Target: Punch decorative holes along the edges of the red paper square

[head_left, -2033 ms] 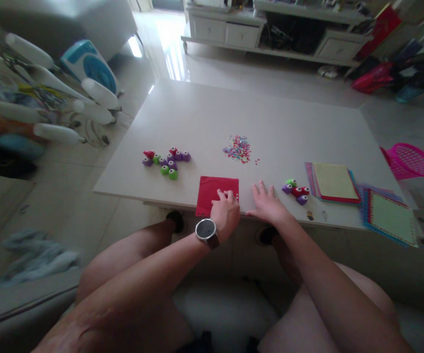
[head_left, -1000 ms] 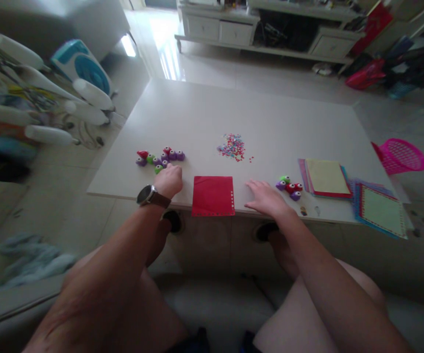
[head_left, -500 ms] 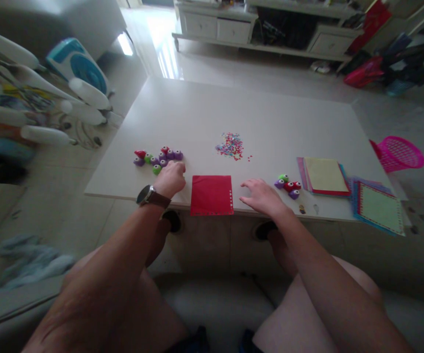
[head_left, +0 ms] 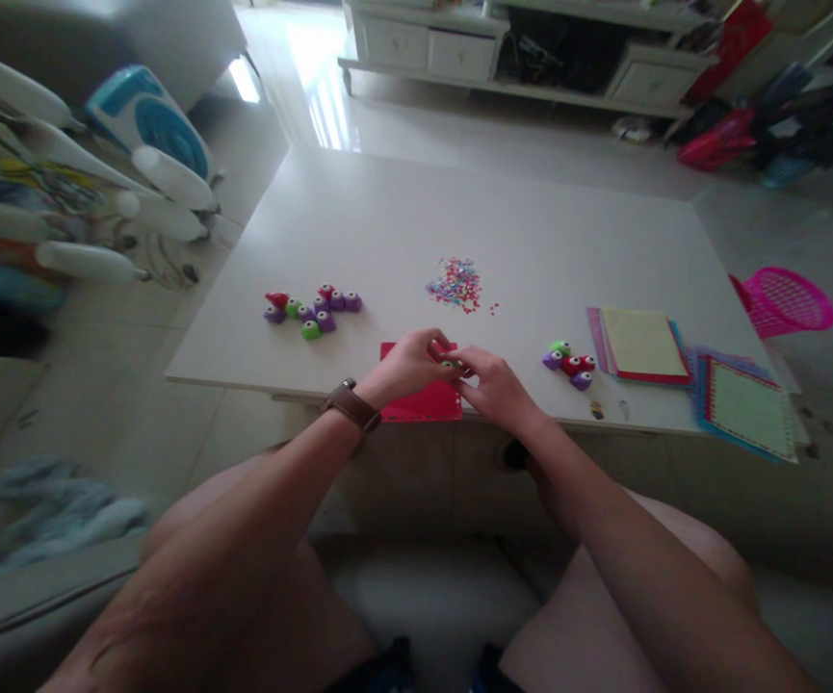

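Gripping what looks like a small, rounded green plastic piece with a pale, eye-like top (head_left: 449,365), the person's left hand (head_left: 410,371) seems closed on it with bent thumb and fingers; the right hand (head_left: 499,385) meets it half-curled, and whether its fingertips pinch the piece, the paper or nothing cannot be told. Both hands are over the right part of a flat square sheet of bright red paper (head_left: 423,404), with small cut-outs along its right and near edges. Uneven pulling between the hands could skew or crease the sheet, and because it reaches the near edge of the long white tabletop (head_left: 567,250), perhaps slightly past it, a dragging forearm could shift it off. Straight ahead, a loose heap of tiny multicoloured paper bits (head_left: 457,284) could scatter under a careless forward sweep. A cluster of red, green and purple plastic pieces (head_left: 313,313) bounds the left side; a smaller, similar cluster (head_left: 571,364) near the right hand could be knocked by a sideways swing. Farther right, a fanned stack of coloured sheets topped with pale green (head_left: 748,404) juts past the near edge, so a bump might slide it down. The widest open room runs beyond the heap towards the far edge.
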Demonstrator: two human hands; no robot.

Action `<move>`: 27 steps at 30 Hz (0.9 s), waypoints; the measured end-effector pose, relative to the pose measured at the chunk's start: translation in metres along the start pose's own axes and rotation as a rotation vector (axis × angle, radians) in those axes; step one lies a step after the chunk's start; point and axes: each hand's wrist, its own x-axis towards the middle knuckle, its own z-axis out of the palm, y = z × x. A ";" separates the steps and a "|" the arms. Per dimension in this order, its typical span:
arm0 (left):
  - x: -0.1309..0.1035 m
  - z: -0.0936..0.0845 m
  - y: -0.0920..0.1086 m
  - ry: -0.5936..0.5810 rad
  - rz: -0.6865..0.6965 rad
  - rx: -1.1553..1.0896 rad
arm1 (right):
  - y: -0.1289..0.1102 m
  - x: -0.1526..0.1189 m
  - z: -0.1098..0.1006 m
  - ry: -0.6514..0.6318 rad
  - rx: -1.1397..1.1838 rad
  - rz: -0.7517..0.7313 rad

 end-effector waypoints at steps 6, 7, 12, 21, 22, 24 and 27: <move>-0.005 -0.008 -0.011 0.004 0.072 0.297 | 0.001 -0.001 -0.006 0.007 -0.177 0.142; -0.008 -0.009 -0.011 0.012 0.096 0.420 | 0.002 -0.001 -0.007 0.016 -0.214 0.166; -0.017 -0.004 -0.015 -0.059 0.151 0.766 | 0.011 0.000 -0.011 0.029 -0.362 0.230; -0.021 0.005 -0.008 -0.132 0.114 0.865 | 0.011 -0.001 -0.014 -0.035 -0.437 0.288; -0.021 0.004 -0.008 -0.104 0.116 0.883 | 0.011 -0.001 -0.014 -0.045 -0.440 0.287; -0.019 0.002 -0.009 -0.045 0.121 0.909 | 0.012 -0.001 -0.013 -0.061 -0.445 0.281; -0.016 -0.003 -0.014 -0.031 0.118 0.907 | 0.014 -0.002 -0.013 -0.079 -0.455 0.271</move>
